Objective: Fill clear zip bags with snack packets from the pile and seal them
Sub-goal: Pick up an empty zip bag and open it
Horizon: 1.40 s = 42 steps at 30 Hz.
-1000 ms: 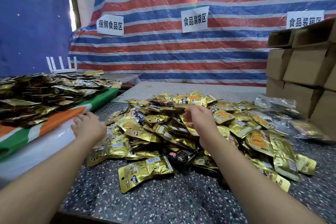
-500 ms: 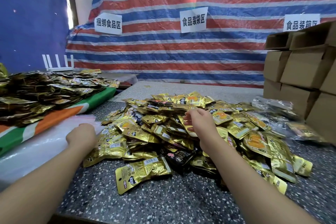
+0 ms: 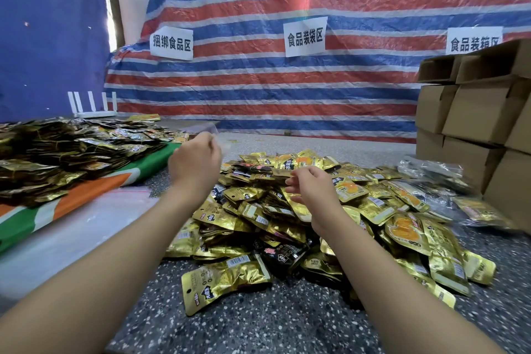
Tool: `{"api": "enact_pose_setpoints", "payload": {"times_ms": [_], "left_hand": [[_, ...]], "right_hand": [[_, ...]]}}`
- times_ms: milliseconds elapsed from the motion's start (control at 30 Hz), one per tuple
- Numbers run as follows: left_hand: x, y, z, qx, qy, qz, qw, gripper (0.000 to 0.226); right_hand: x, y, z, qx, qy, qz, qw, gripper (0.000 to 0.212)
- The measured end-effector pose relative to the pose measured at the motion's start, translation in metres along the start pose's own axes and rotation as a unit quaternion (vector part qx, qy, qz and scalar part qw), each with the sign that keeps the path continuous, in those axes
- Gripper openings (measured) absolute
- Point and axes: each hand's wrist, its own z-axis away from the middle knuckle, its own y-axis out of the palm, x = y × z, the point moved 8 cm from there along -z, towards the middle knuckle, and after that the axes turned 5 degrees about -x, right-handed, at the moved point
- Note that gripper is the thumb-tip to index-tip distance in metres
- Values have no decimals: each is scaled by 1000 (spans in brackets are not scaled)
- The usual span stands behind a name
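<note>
Above the pile of snack packets on the tabletop, my left hand is pinching a clear zip bag by its top edge, fingers curled on the thin, floppy film. My right hand is hovering over the gold foil, fingers loosely curled, holding nothing. The packets look light and slick; I'm judging a flat edge the best hold.

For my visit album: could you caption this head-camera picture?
Left hand lifts a clear zip bag while the right hand hovers over the pile of gold snack packets.
</note>
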Motion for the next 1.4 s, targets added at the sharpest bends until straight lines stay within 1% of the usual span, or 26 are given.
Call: {"api": "enact_pose_setpoints", "payload": {"times_ms": [100,167,233,300,400,500,567,600,700,767,867,933,967,1033,1100,1133,1200,1233,1267,1300,1333,1400], "left_hand": [[-47,-8,5,-33,47,93,994,23],[-78,-13,15,-49,86,165,981,20],[-103,-15,28,-51,109,225,967,19],[-125,-13,42,-44,130,258,956,19],[-154,-13,65,-40,171,302,937,17],[-179,-11,87,-26,232,346,909,18],[-193,-7,101,-19,288,341,894,20],[-198,-4,107,-14,316,331,889,20],[-204,7,118,-8,372,301,878,20],[-205,15,120,-15,401,269,876,23],[-206,27,126,-38,458,219,861,26],[-204,36,130,-46,476,197,856,29],[-202,43,131,-44,470,195,860,30],[-198,55,132,-16,440,205,874,31],[-195,63,132,27,399,227,888,41],[-193,65,130,39,374,243,894,42],[-186,62,122,51,290,291,910,38],[-180,62,117,58,227,326,916,36],[-173,63,112,71,158,364,915,36],[-166,66,108,89,95,398,908,36],[-162,70,105,111,44,425,897,37],[-160,76,103,154,-16,464,872,38]], "right_hand": [[3,-4,-4,4,4,-19,1000,17],[5,-9,-7,7,12,-46,999,18],[5,-15,-9,3,22,-80,997,19],[6,-22,-10,-8,32,-134,990,19],[9,-36,-11,-18,36,-227,973,30],[19,-51,-11,9,18,-265,964,44],[26,-57,-11,38,17,-264,964,53],[28,-61,-11,39,21,-257,966,58],[27,-80,-12,-3,7,-196,981,59],[23,-93,-15,-27,-13,-172,985,49],[19,-106,-18,-45,-50,-144,987,19],[16,-113,-19,-86,-81,-117,986,15],[16,-118,-18,-114,-100,-113,982,15],[23,-132,-13,-184,-160,-111,963,16],[43,-147,-3,-261,-253,-74,929,17],[57,-150,4,-284,-314,-35,905,17],[87,-143,21,-294,-443,73,844,16],[96,-134,27,-282,-494,125,813,17],[100,-124,29,-258,-521,168,796,17],[100,-114,27,-226,-523,202,797,18],[95,-104,23,-189,-505,227,811,20],[75,-90,13,-125,-444,251,851,23]]}}
